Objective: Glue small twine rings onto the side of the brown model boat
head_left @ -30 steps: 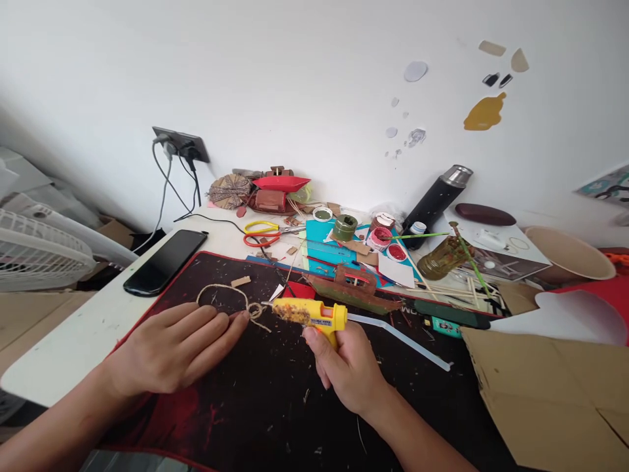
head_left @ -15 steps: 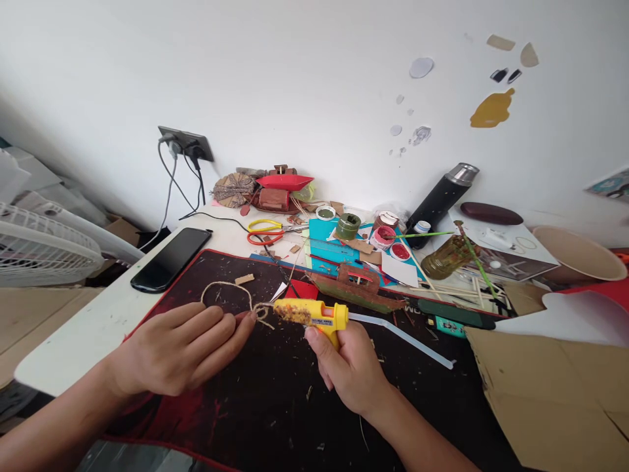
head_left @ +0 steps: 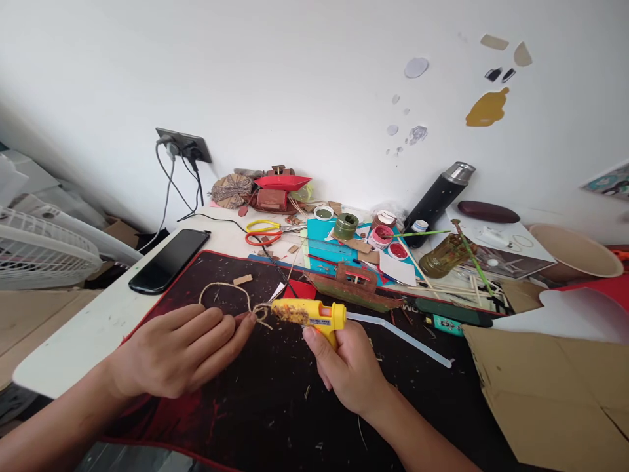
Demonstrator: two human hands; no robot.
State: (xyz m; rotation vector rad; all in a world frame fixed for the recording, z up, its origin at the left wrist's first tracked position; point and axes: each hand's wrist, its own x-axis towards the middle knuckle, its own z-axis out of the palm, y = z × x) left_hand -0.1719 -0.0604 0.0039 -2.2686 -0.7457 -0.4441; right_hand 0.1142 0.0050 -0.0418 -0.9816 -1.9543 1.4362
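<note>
My right hand (head_left: 346,360) is wrapped round the handle of a yellow glue gun (head_left: 299,311), stained brown near its front. A bent, milky glue stick (head_left: 403,337) pokes out of its back. The gun's nozzle points left, at a small knotted loop in a piece of twine (head_left: 221,284). My left hand (head_left: 181,347) pinches that twine between thumb and fingertips, right beside the nozzle; whether they touch is too small to tell. Behind the gun sits a brown and green model boat (head_left: 346,286).
A dark mat (head_left: 275,406) with scraps lies under my hands. A phone (head_left: 170,261) is at left, orange-yellow scissors (head_left: 264,231) and paint pots (head_left: 346,226) at the back. A jar with brushes (head_left: 442,259), a black flask (head_left: 439,196) and cardboard (head_left: 545,387) stand right.
Both hands, the glue gun and the twine keep nearly the same position. The whole view has shifted very slightly.
</note>
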